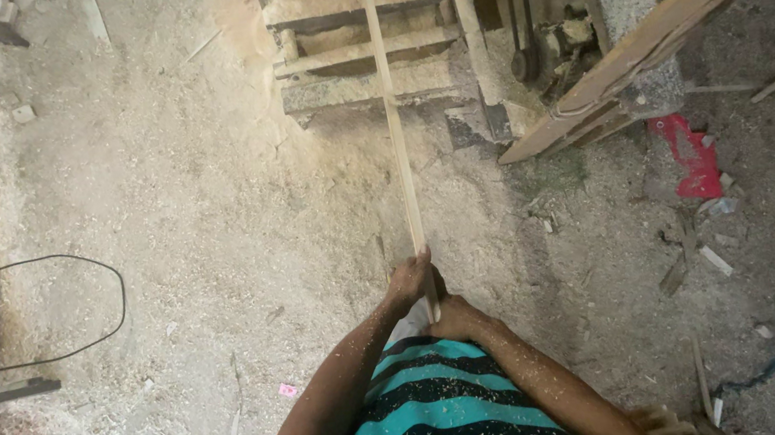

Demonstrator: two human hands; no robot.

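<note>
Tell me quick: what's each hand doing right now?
Left hand: closed around the long thin wooden strip, gripping near its close end.
Right hand: closed on the same strip, just behind the left hand.

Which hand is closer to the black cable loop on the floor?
Left. The left hand grips the thin wooden strip on the side facing the black cable loop; the right hand holds the strip's near end, farther from the cable.
</note>
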